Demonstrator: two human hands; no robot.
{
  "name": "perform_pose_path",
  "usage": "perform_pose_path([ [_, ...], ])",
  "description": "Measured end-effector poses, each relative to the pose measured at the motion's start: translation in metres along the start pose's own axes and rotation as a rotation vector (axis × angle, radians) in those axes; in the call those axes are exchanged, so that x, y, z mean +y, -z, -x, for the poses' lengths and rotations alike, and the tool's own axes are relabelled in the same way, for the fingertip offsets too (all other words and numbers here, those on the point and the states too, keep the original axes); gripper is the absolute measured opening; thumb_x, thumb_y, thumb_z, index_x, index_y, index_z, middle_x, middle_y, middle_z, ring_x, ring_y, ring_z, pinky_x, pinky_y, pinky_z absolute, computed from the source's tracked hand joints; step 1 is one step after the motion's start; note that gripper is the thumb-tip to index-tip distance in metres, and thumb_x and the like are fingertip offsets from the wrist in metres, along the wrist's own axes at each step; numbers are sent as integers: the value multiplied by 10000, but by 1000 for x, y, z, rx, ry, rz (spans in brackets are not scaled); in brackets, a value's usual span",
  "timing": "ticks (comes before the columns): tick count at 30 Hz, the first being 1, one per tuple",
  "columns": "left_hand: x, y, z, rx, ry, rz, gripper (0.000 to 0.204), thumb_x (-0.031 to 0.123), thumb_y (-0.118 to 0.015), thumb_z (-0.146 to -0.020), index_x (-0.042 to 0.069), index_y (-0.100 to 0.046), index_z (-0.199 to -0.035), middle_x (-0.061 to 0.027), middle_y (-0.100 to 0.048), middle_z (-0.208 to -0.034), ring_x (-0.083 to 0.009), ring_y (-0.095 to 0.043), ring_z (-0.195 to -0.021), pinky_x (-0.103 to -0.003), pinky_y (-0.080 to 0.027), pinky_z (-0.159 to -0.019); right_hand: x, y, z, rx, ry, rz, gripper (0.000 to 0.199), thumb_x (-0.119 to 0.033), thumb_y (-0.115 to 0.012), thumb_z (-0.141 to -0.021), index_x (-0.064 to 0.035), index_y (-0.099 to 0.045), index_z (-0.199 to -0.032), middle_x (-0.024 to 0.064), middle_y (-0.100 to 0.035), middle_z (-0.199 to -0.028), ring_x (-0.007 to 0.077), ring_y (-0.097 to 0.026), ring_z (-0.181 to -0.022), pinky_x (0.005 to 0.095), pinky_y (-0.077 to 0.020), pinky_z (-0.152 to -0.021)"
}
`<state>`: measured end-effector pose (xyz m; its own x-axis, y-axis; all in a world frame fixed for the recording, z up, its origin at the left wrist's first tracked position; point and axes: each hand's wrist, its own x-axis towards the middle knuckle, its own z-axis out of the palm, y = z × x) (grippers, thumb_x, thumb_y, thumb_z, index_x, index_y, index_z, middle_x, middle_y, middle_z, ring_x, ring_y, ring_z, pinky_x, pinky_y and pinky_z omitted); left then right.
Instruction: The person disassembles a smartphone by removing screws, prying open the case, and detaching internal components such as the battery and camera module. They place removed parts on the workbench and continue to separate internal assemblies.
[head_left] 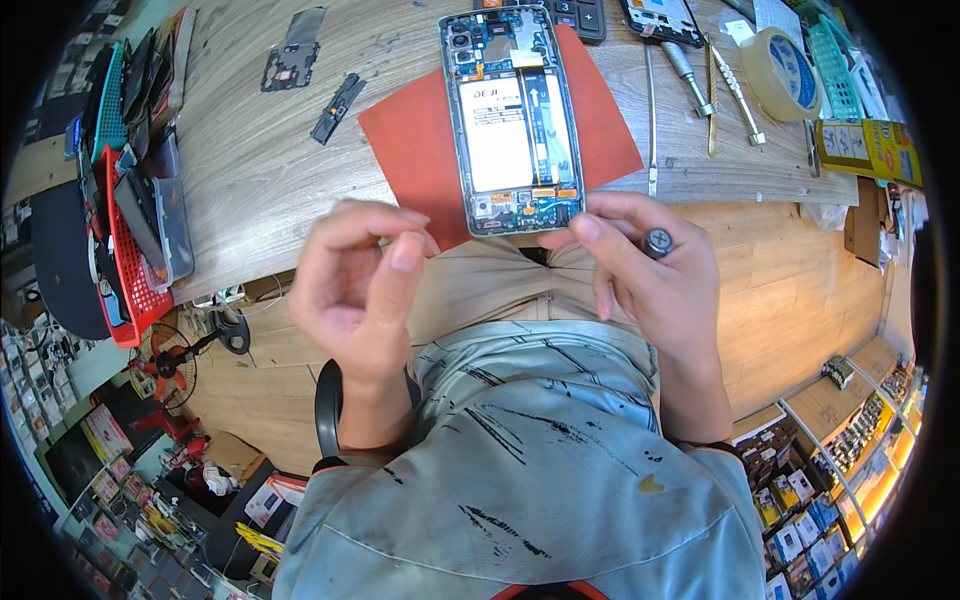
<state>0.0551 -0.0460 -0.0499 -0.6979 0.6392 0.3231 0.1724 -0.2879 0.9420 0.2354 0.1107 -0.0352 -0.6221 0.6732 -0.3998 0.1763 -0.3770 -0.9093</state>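
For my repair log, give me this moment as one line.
left hand: fingers pinched, contents not visible | right hand: holds screwdriver, touches opened phone | phone: on red mat, wooden table

Opened phone (514, 118), back cover off, battery and boards exposed, lying on a red mat (420, 140) at my twelve o'clock. My right hand (645, 275) grips a screwdriver (657, 241), fingertips at the phone's near edge. My left hand (355, 285), at ten o'clock, pinches thumb to forefinger; whether it holds anything, I cannot tell. Tape roll (782, 72) at two o'clock.
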Motion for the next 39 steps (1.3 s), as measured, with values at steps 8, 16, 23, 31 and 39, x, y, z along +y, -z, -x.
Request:
perform_pose_path([
  [8,34,-9,20,13,368,1,505,28,-724,-1048,-100,-526,-1495,-257,-717,-1301,-191,-746,-975,-330,-604,-890,-12,-12,23,37,349,255,238,-25,-735,-1031,111,-718,-1226,170,-820,-969,75,-673,-584,217,-446,-473],
  [16,44,-21,14,-40,384,224,651,171,-638,-1136,-80,-343,-1658,-238,-582,-1548,-219,-643,-1317,-347,-515,-1095,-1,-42,44,155,1282,1088,347,-71,-853,-889,61,-782,-1202,209,-825,-1155,172,-746,-696,241,-525,-551],
  [23,37,-11,20,30,492,491,442,198,-503,-1185,-51,-502,-1550,-151,-662,-1448,-206,-668,-1295,-373,-551,-1088,20,-50,35,136,1423,1077,320,-116,-891,-882,29,-815,-1157,214,-820,-1166,115,-647,-596,217,-468,-515],
  [31,32,-11,20,7,472,613,458,183,-490,-1171,-56,-487,-1562,-166,-661,-1457,-224,-674,-1303,-377,-560,-1077,24,-45,38,103,1389,1022,377,-137,-922,-866,9,-810,-1195,203,-804,-1205,127,-688,-657,217,-482,-522],
  [39,36,-13,20,-17,525,550,450,217,-502,-1176,-42,-522,-1544,-133,-678,-1404,-182,-675,-1236,-341,-559,-1031,26,-41,35,134,1322,994,256,-129,-763,-1003,5,-811,-1215,192,-793,-1248,143,-701,-698,234,-528,-552],
])
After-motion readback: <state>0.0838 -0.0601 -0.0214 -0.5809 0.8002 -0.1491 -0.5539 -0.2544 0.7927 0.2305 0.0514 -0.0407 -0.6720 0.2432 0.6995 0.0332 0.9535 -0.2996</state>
